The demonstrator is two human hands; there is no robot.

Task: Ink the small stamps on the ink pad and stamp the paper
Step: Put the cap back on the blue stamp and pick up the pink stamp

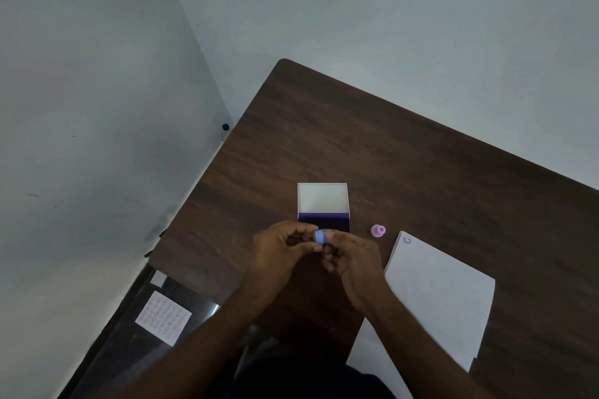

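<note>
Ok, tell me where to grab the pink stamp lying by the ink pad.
Pinch the pink stamp at its narrow waist, coming from above. It lies apart on the table, between the ink pad and the paper, so nothing crowds its sides.

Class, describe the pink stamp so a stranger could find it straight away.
Start at the dark wooden table, then find the open ink pad near its middle. Just right of it, before the white paper, the pink stamp stands alone, untouched, unlike the blue one held in both hands.
</note>
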